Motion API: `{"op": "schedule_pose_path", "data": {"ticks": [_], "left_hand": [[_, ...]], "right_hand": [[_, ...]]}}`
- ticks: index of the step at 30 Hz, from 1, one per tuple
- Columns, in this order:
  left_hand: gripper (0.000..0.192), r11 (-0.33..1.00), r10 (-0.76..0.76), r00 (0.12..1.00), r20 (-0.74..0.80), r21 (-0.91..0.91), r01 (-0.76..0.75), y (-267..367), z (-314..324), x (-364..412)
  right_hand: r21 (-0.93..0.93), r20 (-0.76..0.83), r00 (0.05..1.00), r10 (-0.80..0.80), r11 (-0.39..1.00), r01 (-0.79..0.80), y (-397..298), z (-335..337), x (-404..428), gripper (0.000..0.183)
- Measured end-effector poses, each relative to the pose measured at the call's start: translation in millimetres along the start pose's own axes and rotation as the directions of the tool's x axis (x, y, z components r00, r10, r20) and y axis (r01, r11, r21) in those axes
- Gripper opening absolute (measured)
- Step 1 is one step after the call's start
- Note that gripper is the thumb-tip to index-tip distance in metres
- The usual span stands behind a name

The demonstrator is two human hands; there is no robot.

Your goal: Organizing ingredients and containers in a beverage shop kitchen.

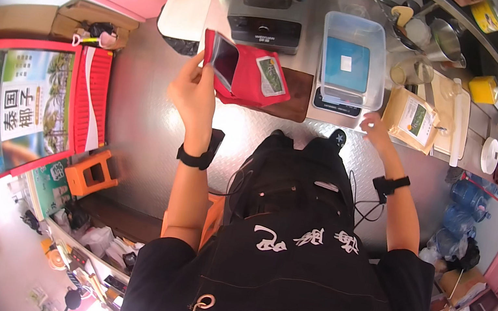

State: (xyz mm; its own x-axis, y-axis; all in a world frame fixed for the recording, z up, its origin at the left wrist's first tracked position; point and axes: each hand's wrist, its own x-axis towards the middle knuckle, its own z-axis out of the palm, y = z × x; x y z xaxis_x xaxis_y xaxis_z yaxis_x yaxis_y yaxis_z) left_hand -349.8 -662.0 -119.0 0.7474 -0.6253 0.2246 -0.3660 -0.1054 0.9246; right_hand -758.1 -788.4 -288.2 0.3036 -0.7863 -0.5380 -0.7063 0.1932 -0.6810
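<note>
My left hand (195, 89) grips the rim of a red foil pouch (249, 72) with a printed label. The pouch lies tilted over the counter's front edge, its mouth gaping toward that hand and its inside dark. My right hand (376, 130) hovers at the counter edge with loosely curled fingers and no visible object in them. Beside it is a digital kitchen scale (331, 105), which carries a clear plastic container (379, 61). Something blue with a small white square shows through the container. To the right of that hand lies a brown kraft paper pouch (411, 118), also labelled.
A blender (264, 32) stands behind the red pouch. Right of the container are a glass jug (408, 73), metal pitchers (443, 40), a cutting board (460, 117) and a yellow pump bottle (482, 89). An orange stool (93, 172) and a display fridge (21, 112) stand at left.
</note>
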Motion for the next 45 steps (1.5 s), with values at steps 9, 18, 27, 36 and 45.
{"op": "schedule_pose_path", "data": {"ticks": [9, 18, 27, 36, 45], "left_hand": [[0.04, 0.989, 0.035, 0.999, 0.031, 0.143, -0.04, 44, -1, -37], [0.011, 0.992, -0.09, 0.796, 0.598, -0.019, 0.126, 0, 102, -129], [0.02, 0.959, -0.265, 0.845, 0.463, 0.213, 0.184, -8, 120, -112], [0.037, 0.959, -0.282, 0.807, 0.518, 0.16, 0.233, -29, 178, -124], [0.038, 0.971, -0.079, 0.845, 0.529, 0.234, -0.056, -55, 176, -129]], "right_hand": [[0.337, -0.364, 0.925, -0.106, 0.911, 0.237, 12, 12, 59, 0.045], [0.506, -0.373, 0.919, -0.124, 0.803, 0.314, -5, 23, 63, 0.033], [0.424, -0.355, 0.93, -0.093, 0.871, 0.249, -6, 37, 59, 0.044], [0.259, -0.356, 0.894, -0.271, 0.891, 0.373, 11, 28, 38, 0.047], [0.344, -0.32, 0.929, -0.187, 0.891, 0.297, -2, 2, 34, 0.054]]}}
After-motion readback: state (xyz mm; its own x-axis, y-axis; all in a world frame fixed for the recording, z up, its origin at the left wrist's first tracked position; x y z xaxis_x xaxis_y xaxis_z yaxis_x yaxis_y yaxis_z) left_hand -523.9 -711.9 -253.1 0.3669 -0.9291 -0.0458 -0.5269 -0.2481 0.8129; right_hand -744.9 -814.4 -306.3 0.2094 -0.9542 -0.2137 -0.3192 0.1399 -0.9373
